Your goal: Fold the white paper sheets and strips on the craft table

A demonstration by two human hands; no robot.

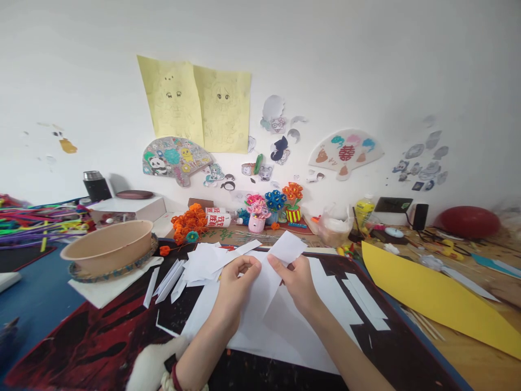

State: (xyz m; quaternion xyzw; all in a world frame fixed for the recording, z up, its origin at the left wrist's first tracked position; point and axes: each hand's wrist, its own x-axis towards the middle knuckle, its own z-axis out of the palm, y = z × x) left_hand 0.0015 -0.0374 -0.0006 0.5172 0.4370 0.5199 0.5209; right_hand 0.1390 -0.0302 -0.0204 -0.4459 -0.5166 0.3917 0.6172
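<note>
My left hand (pixel 235 285) is closed, its thumb and curled fingers pinching the left edge of a piece of white paper (pixel 265 279). My right hand (pixel 300 279) grips the same paper between thumb and fingers, and its upper part (pixel 288 247) sticks up above the thumb. Beneath both hands lie larger white sheets (pixel 280 347) on a dark mat. A heap of cut white paper pieces (pixel 203 263) is just beyond my left hand. Folded paper strips (pixel 169 281) lie to its left. Flat strips (pixel 366 301) rest right of my right hand.
A beige basin (pixel 108 244) stands at the left, near colourful pipe cleaners (pixel 30 225). Pipe-cleaner flowers in small pots (pixel 257 224) line the back by the wall. A yellow sheet (pixel 443 304) covers part of the right side. A white plush-like object (pixel 150 366) lies beside my left forearm.
</note>
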